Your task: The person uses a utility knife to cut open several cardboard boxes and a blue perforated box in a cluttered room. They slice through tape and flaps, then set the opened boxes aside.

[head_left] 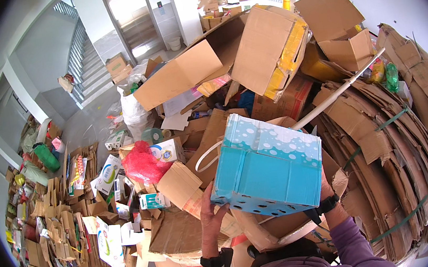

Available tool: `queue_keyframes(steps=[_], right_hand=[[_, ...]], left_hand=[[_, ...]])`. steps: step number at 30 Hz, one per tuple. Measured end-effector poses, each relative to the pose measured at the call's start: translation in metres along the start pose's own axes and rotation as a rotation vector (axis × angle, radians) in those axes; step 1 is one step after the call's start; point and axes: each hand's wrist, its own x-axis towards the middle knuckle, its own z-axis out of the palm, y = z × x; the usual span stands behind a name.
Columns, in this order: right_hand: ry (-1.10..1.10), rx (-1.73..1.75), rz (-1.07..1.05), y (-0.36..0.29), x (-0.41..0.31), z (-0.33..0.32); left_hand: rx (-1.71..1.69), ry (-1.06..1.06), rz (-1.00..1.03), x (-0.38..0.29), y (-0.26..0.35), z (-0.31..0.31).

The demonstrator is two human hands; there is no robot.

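Observation:
A blue cardboard box [267,167] with white dots is held up in front of my body, between both hands. My left hand [211,209] grips its lower left corner, with fingers at the edge. At the box's right side is my right hand [326,186], mostly hidden behind the box; its wrist and a black strap show. Dark holes line the box's lower edge. A white strap [205,157] loops out beside its upper left side. Behind it lie loose cartons, among them a large brown carton with yellow tape [263,44].
A tied stack of flattened cardboard [386,153] rises on the right, with a pale pole [339,89] leaning across it. To the left are a red mesh bag [145,163], a white sack [134,111] and rows of flattened boxes [62,230]. Stairs [94,74] stand farther back.

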Motion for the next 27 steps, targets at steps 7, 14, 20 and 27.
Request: queue_keyframes(steps=[7,14,20,27], right_hand=[[-0.001,0.015,-0.004,0.011,0.004,-0.012],[0.098,0.185,0.117,0.008,-0.007,-0.022],[0.114,0.164,0.085,0.007,-0.009,-0.034],[0.135,0.151,0.077,0.011,-0.012,-0.047]], left_hand=[[-0.009,0.023,-0.021,0.001,0.005,0.003],[-0.07,-0.034,0.047,0.008,0.037,0.012],[0.064,-0.088,0.113,0.011,0.062,0.029],[0.263,-0.212,0.254,0.011,0.081,0.045]])
